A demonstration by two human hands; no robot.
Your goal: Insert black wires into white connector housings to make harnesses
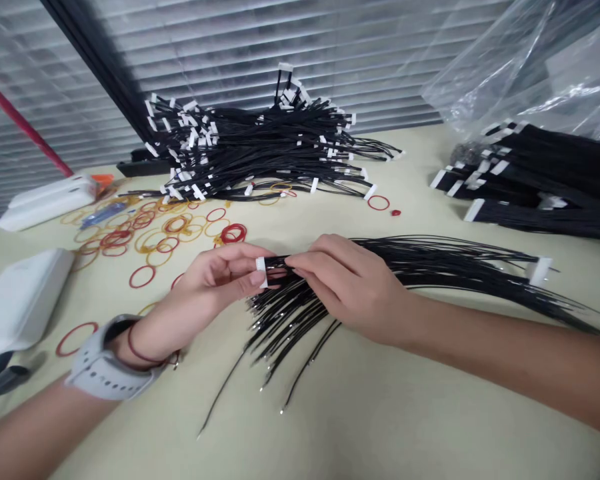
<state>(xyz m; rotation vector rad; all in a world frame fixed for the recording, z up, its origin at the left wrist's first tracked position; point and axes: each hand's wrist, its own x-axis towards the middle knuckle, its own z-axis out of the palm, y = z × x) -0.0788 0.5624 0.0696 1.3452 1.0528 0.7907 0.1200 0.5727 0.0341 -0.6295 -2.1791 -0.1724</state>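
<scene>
My left hand (215, 283) pinches a small white connector housing (261, 272) between thumb and fingers. Just to its right, my right hand (353, 280) has its fingertips closed on thin black wires (276, 262) that run into the housing. Beneath both hands lies a loose bundle of black wires (290, 313), their metal-tipped ends fanned toward the lower left. The bundle stretches right under my right hand, where another white connector (540, 272) sits at its far end. Whether the pinched wire is fully seated in the housing cannot be seen.
Behind the hands is a large heap of black cables with white connectors (275, 147). More cables (555, 180) lie at right near a clear plastic bag (530, 67). Red and yellow rubber bands (143, 230) are scattered at left, beside two white devices (25, 300). Window blinds (355, 53) stand behind.
</scene>
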